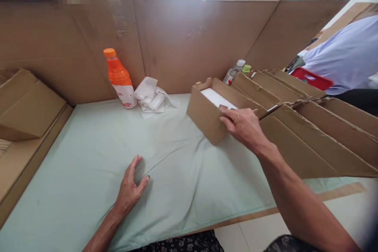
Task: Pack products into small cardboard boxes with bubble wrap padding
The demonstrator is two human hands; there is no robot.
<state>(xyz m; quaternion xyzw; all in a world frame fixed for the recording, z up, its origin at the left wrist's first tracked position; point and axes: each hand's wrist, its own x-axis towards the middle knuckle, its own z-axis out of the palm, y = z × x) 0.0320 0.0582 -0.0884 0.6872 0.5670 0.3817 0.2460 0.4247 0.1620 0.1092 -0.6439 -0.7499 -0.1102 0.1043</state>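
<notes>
My left hand (130,189) rests on the pale green cloth (88,173), thumb and fingers apart, with nothing in it. Farther right, my right hand (243,128) has its fingers closed over the near right end of a small open cardboard box (202,114). White flat items (217,97) lie inside that box, partly hidden by its wall. A small brownish bit shows by my fingertips at the rim; I cannot make out whether it belongs to the box.
An orange bottle (119,78) and crumpled white tissues or wrappers (153,96) stand at the back. A clear bottle (234,71) sits behind the box. Cardboard dividers (298,141) fill the right; a cardboard box (32,104) is left. Cardboard panels (191,39) wall the back, people beyond.
</notes>
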